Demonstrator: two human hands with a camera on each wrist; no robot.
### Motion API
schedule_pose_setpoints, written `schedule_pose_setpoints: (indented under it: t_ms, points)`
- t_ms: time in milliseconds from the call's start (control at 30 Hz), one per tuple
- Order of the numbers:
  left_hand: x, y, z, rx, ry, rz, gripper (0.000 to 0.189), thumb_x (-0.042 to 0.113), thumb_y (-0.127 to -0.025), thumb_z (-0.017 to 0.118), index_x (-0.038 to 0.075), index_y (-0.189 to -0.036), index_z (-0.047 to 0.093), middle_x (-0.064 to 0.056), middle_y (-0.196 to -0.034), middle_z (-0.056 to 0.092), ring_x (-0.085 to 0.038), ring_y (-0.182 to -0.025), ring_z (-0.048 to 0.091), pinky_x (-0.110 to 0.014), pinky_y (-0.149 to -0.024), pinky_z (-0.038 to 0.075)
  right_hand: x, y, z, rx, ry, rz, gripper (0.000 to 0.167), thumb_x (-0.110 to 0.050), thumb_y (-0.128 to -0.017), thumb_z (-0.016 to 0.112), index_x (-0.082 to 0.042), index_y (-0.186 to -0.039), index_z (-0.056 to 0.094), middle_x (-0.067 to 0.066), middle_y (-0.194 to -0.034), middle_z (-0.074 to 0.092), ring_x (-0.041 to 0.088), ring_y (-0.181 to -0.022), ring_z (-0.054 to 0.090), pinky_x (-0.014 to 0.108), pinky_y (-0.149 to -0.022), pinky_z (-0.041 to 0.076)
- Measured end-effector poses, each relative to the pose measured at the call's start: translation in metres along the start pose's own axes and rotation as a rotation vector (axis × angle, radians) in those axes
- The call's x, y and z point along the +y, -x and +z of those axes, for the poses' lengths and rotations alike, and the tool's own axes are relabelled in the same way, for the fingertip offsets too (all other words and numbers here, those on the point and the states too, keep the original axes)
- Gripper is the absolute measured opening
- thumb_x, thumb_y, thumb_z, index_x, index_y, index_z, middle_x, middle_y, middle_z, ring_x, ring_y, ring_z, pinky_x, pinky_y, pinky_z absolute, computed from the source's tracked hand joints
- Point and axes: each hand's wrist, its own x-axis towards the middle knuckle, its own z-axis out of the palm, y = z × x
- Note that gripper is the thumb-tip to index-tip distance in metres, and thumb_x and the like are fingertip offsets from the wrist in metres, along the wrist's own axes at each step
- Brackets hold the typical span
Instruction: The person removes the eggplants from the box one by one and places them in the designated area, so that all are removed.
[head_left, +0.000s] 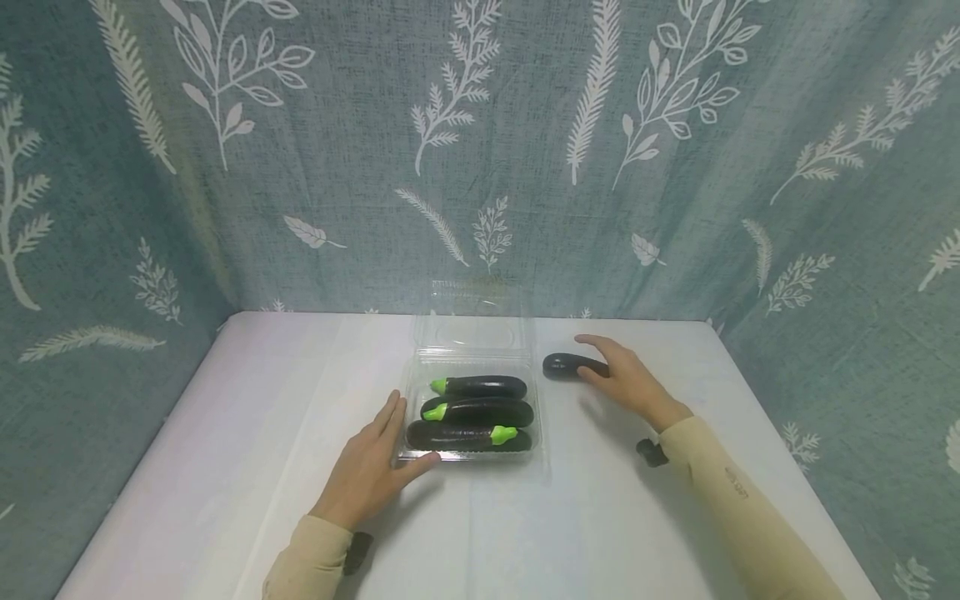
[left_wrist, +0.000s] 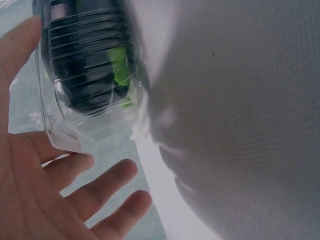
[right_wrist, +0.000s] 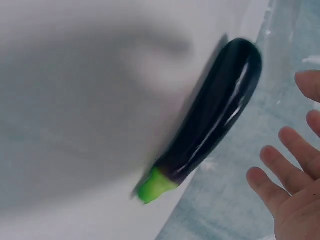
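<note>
My left hand rests against the left side of a clear plastic clamshell box, thumb at its front corner and fingers spread along its side. Inside lie several dark eggplants with bright green stem ends. In the left wrist view, the thumb and fingers span the ribbed corner of the box. My right hand hovers over a loose eggplant lying right of the box, thumb and fingers parted. The right wrist view shows that eggplant whole on the white surface, its green end included, with the fingers apart from it.
The box's transparent lid stands raised at the back. A white-covered table lies beneath everything. Blue-green leaf-patterned curtains hang behind and along both sides.
</note>
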Motion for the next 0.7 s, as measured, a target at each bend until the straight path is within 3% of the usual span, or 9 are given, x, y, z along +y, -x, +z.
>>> schedule_pose_setpoints:
  t_ms: [700]
  points:
    - [0.0, 0.001, 0.0, -0.001, 0.007, -0.008, 0.107, 0.07, -0.085, 0.067, -0.001, -0.157, 0.032, -0.015, -0.164, 0.029, -0.043, -0.136, 0.047, -0.054, -0.111, 0.041, -0.066, -0.005, 0.03, -0.092, -0.1, -0.191, 0.056, -0.021, -0.097, 0.072, -0.012, -0.149, 0.05, 0.005, -0.15, 0.053, 0.023, -0.136, 0.051, 0.039, -0.112, 0.043]
